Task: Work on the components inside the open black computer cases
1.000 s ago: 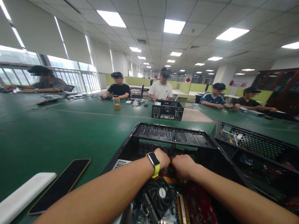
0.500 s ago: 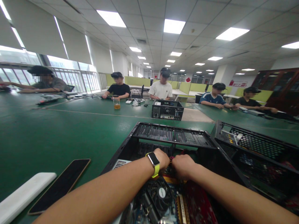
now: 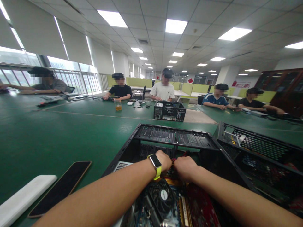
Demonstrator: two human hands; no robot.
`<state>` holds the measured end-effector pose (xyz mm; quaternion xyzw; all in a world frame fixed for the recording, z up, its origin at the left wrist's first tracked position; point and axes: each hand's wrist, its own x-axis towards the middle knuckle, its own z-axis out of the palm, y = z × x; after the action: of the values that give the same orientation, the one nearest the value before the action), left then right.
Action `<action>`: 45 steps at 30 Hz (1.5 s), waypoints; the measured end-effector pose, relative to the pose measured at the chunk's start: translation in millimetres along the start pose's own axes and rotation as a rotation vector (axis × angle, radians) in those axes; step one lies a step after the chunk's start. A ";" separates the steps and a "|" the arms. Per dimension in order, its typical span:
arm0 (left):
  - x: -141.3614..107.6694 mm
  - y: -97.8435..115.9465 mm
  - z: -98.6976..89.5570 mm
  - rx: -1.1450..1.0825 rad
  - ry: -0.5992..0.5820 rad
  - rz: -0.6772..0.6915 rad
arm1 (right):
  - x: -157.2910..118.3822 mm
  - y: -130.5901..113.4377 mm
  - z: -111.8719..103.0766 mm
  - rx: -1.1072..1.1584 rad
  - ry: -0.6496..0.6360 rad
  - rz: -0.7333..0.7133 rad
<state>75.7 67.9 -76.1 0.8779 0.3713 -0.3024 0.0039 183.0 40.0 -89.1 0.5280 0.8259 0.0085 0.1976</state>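
Inside an open black computer case [image 3: 156, 134] my two hands are close together, fingers curled and facing each other. My left hand [image 3: 163, 160], with a yellow-strapped watch [image 3: 155, 161] on the wrist, is closed on a bundle of thin coloured wires [image 3: 174, 160]. From the other side, my right hand [image 3: 186, 167] is closed on the same wires. Most fingertips are hidden, so the exact grip does not show. Below my hands are a black cooling fan [image 3: 162, 196], gold-coloured memory modules [image 3: 184, 209] and a dark red card [image 3: 200, 205].
A second open case [image 3: 255, 142] stands against the right side. On the green table [image 3: 94, 135] lie a black phone-like slab [image 3: 62, 187] and a white slab [image 3: 28, 194]. Farther back are another case [image 3: 169, 112] and a cup of amber liquid [image 3: 118, 104]. Several people sit around.
My hands keep their place at the wires. At the far right, a co-worker's hand has shifted slightly to the right.
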 end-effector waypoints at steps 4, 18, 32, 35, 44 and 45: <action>0.3 -0.5 -0.1 0.003 -0.007 0.003 | -2.5 -1.3 -2.1 0.000 -0.008 0.000; 9.4 -2.2 5.0 -0.022 0.016 -0.011 | -2.5 1.5 -3.5 -0.007 0.039 -0.009; 1.7 -0.7 0.2 -0.001 -0.013 0.000 | -2.6 -0.2 -3.4 -0.003 0.016 0.007; -2.4 0.3 -0.9 -0.017 0.010 0.001 | -1.8 0.0 -1.9 -0.003 0.010 0.012; -5.8 2.6 -3.1 -0.020 0.010 0.003 | 0.0 0.4 1.5 0.002 0.020 0.003; -5.6 2.6 -3.1 -0.020 0.008 0.005 | -0.2 0.2 1.1 0.001 0.016 0.003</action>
<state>76.0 63.1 -71.2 0.8800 0.3722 -0.2949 0.0120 183.6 39.7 -90.0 0.5290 0.8268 0.0128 0.1908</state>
